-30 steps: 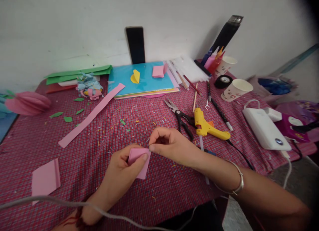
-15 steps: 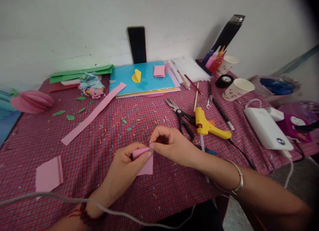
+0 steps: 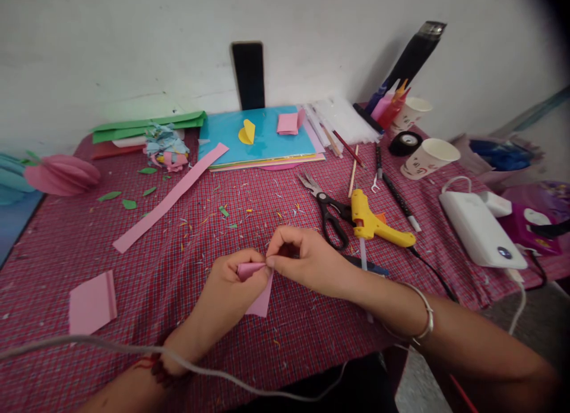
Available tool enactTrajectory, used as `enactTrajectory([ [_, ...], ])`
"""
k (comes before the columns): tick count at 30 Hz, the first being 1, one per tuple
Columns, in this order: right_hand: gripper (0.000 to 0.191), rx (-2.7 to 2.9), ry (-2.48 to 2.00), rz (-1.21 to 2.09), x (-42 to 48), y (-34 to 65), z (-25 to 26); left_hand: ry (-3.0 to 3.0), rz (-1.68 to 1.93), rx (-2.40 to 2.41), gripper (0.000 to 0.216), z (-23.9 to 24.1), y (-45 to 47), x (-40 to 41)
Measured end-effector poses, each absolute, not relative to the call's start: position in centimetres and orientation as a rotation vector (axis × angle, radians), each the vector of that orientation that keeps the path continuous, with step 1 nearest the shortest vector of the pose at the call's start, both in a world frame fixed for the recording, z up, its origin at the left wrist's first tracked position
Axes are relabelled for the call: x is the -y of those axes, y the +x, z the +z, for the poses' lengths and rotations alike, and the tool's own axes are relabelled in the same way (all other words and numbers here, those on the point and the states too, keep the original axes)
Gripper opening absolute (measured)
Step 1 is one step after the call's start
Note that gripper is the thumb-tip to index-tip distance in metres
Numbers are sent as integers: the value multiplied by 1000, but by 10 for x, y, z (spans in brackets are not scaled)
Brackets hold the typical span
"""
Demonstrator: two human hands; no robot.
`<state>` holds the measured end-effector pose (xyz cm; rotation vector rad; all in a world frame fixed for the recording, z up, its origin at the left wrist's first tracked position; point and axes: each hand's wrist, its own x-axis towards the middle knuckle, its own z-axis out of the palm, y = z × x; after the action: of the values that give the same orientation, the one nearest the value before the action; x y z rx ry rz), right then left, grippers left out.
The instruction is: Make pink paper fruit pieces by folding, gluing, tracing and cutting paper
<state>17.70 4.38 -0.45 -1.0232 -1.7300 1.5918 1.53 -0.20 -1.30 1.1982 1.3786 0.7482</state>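
A small piece of pink paper [image 3: 260, 301] is between my hands, its top edge folded over. My left hand [image 3: 234, 288] is closed on it, thumb across the front. At the paper's upper right corner, the thumb and forefinger of my right hand [image 3: 303, 258] pinch the fold. Part of the paper is hidden behind my left thumb and fingers. To the left lies a pink paper square [image 3: 92, 303] with a folded strip along its right side. A long pink paper strip [image 3: 171, 198] lies slantwise farther back.
Scissors [image 3: 327, 208] and a yellow glue gun [image 3: 378, 224] lie just beyond my right hand. A white cable [image 3: 209, 372] crosses in front of my left forearm. Paper cups [image 3: 430, 158], a tape roll [image 3: 405, 142] and a white power bank [image 3: 483, 232] stand right. Blue sheets [image 3: 222, 131] lie at the back.
The lower part of the held pink paper now hangs more slanted, and my left fingers have closed in nearer to my right fingertips. The whole view has shifted slightly.
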Motion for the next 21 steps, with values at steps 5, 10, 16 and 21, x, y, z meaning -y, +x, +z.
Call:
enactTrajectory([
  [5,17,1599,-965,1762,-47,180,-2,1112,795,-1313,18,-21,12,3],
  [10,14,1610,-985,1770,-49,182,-3,1085,881,-1198,15,-28,8,5],
  [16,17,1704,-949,1729,-48,184,-4,1165,912,-1177,17,-23,9,3],
  [21,20,1826,-921,1664,-47,185,-4,1328,862,-1288,20,-15,10,2],
])
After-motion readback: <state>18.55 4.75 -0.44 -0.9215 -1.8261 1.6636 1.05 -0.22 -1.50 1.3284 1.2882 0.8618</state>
